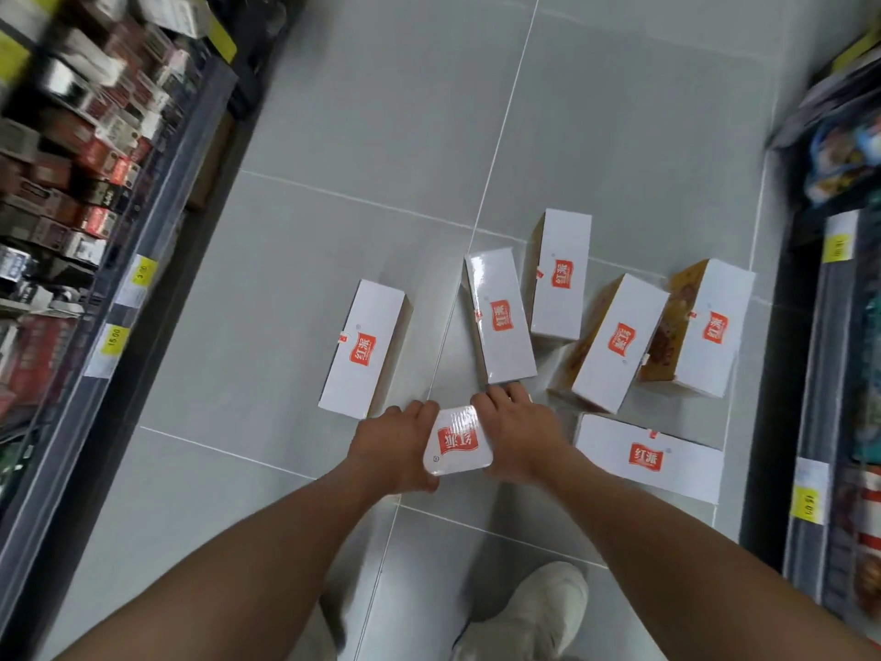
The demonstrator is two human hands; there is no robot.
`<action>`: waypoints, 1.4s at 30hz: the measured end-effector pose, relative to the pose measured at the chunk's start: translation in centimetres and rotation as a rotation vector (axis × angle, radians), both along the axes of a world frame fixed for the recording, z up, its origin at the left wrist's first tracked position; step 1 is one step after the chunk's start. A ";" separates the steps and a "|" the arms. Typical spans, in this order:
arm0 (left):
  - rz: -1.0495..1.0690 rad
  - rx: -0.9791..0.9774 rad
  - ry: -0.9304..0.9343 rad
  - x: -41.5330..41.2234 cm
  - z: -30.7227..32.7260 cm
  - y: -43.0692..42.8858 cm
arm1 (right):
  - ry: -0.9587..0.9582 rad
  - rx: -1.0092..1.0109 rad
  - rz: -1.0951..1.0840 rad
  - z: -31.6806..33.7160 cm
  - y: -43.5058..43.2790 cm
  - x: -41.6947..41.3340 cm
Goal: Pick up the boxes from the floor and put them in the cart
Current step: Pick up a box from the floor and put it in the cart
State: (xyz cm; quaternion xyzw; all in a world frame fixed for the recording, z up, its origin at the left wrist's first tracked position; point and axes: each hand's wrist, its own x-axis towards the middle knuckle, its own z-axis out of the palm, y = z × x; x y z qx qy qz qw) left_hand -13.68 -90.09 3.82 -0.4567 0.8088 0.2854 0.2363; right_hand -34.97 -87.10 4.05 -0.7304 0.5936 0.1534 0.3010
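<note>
Several white boxes with a red logo lie on the grey tiled floor. My left hand (398, 446) and my right hand (517, 434) clasp one white box (457, 441) from both sides, low over the floor. A lone box (364, 348) lies to the left of it. A box (500, 317) lies just beyond my right hand, with another box (560, 274) behind it. Two boxes with orange printed sides (615, 345) (710, 331) stand to the right. One more box (648, 458) lies flat at the near right. No cart is in view.
A shelf unit full of small packets (86, 159) with yellow price tags runs along the left. Another shelf (839, 326) with price tags lines the right. My white shoe (529, 617) stands on the tiles near the bottom. Bare floor stretches away beyond the boxes.
</note>
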 end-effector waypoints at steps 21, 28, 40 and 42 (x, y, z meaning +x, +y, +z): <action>-0.283 -0.498 0.131 -3.1 70.0 -8.5 | -0.033 -0.229 -0.154 68.7 -5.3 -5.5; -0.356 -0.637 0.253 -3.7 85.2 -7.9 | 0.014 -0.409 -0.135 85.8 -2.1 -6.3; -0.608 -0.577 0.439 -6.1 95.1 -7.8 | 0.088 -0.507 -0.367 97.4 5.5 -7.8; -0.653 -0.616 0.460 -7.0 96.1 -7.6 | 0.115 -0.544 -0.450 98.1 6.6 -7.3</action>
